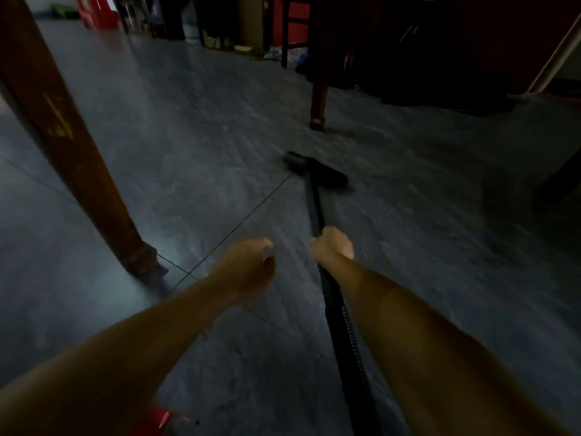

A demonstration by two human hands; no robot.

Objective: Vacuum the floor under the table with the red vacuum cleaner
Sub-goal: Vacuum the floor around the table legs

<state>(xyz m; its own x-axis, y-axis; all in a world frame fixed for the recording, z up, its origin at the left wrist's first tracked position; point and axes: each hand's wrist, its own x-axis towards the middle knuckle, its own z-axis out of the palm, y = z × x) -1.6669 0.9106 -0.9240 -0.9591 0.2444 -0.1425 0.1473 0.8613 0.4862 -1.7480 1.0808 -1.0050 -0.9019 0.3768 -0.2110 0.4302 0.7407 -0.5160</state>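
The vacuum's black wand [314, 199] runs forward over the grey tiled floor to its black floor head [317, 169], which rests on the tiles between the table legs. My right hand [333, 245] grips the wand partway down. A ribbed black hose [352, 335] trails back under my right forearm. My left hand [251, 265] hovers left of the wand, fingers curled in a loose fist, holding nothing that I can see. A red corner of the vacuum body [157, 420] shows at the bottom edge.
A thick brown table leg [72, 152] slants down at the left and another [319, 89] stands beyond the floor head. Red plastic stools [97, 11], dark chair legs and clutter line the far wall. A dark shape [562, 180] sits at the right edge.
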